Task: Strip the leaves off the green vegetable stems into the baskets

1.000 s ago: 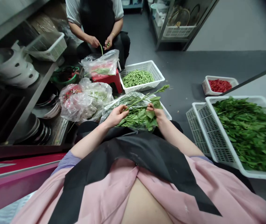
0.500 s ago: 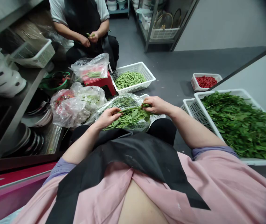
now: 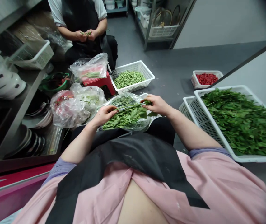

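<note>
Leafy green stems lie in an open clear plastic bag in front of my lap. At the left side of the bag, my left hand pinches the end of a thin green stem between thumb and fingers. My right hand is closed on some leafy greens over the bag's right side. Part of a white basket shows under and beside the bag. To the right, a large white basket is heaped with leafy greens.
Ahead are a basket of green beans, a red stool and plastic bags. A person in a black apron sits beyond, holding green pieces. A small basket of red peppers stands right; shelves with dishes stand left.
Both my hands have shifted slightly left, and more leaves now show at my right hand. The other person's hands have come together around the green pieces.
</note>
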Demonstrator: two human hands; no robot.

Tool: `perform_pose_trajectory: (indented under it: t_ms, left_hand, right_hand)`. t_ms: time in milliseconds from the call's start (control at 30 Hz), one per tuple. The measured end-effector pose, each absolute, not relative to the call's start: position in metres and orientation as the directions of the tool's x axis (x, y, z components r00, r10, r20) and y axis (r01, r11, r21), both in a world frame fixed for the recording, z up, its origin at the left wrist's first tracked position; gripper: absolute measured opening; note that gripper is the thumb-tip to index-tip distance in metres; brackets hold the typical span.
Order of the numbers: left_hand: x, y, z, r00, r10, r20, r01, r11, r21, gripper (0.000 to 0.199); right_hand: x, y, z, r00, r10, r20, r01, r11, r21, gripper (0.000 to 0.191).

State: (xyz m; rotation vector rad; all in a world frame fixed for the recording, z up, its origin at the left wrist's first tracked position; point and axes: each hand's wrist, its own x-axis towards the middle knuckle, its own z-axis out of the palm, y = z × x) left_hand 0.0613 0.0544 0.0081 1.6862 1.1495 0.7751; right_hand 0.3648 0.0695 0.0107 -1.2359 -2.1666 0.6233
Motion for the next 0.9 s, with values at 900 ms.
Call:
perform_pose_trajectory:
  t_ms: [900]
  left_hand:
    - [0.056,0.059,0.002,0.481,0.852,0.208,0.666,-0.509,0.545,0.028]
  right_hand:
    - [0.322,0.057,0.016,-0.57,0.626,-0.531,0.006,-0.644,-0.765,0.016]
